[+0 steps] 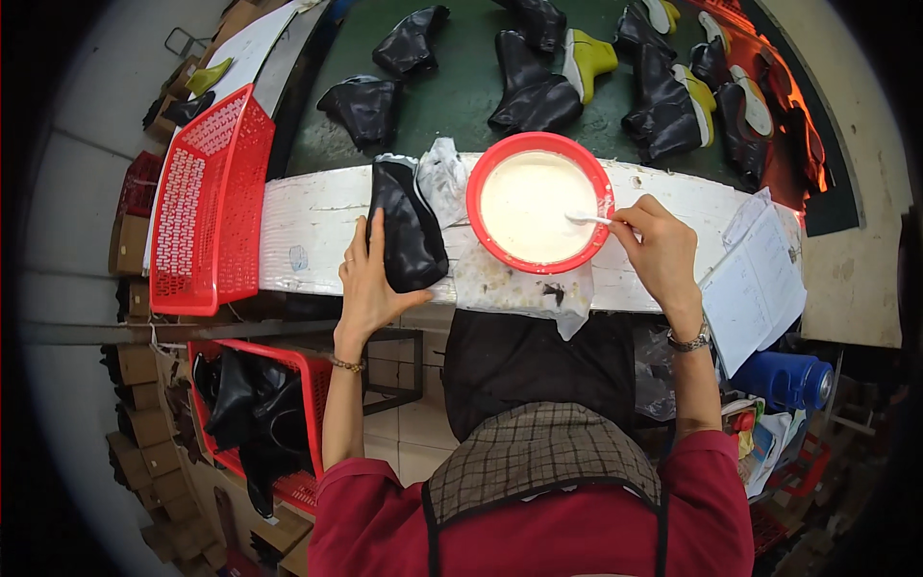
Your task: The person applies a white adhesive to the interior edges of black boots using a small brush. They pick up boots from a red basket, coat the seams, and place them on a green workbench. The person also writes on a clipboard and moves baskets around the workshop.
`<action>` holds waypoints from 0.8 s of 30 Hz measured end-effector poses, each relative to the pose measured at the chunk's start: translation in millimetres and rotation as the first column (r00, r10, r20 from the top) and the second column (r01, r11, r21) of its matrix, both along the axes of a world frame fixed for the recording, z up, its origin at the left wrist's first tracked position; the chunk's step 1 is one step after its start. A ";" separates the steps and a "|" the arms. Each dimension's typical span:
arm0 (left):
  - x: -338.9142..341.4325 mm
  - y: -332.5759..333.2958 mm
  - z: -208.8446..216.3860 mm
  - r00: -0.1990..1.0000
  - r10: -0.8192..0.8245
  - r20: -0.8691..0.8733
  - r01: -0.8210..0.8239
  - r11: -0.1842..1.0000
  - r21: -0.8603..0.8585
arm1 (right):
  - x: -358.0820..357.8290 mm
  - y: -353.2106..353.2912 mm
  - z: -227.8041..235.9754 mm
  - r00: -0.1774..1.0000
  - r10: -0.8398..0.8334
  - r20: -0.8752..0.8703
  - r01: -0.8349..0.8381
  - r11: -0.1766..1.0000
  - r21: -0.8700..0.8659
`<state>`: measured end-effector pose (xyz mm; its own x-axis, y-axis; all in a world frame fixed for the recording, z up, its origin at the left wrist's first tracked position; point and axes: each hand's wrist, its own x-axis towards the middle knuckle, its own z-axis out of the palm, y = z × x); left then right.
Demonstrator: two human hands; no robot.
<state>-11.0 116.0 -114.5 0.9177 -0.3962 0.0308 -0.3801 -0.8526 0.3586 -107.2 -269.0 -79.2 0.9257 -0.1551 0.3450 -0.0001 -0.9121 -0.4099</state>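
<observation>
A black leather boot upper lies on the white bench board, its open top edge facing away from me. My left hand grips its left side and near end, fingers along the leather and thumb reaching round the near end. To the right stands a red bowl of creamy white liquid. Over its right rim, my right hand pinches a small white-handled brush, whose tip is at the liquid's surface. A crumpled white cloth sits between boot upper and bowl; a stained cloth hangs over the near edge.
Beyond the board, a green surface carries several black boot uppers and yellow-green shoe lasts. An upright red basket stands left; another red basket below holds black uppers. Papers and a blue jug are right.
</observation>
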 end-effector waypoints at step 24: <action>-53.9 -45.3 63.3 0.913 -0.294 0.282 0.385 0.851 -0.358 | 8.6 24.4 17.0 0.957 0.080 0.278 -0.231 0.791 0.566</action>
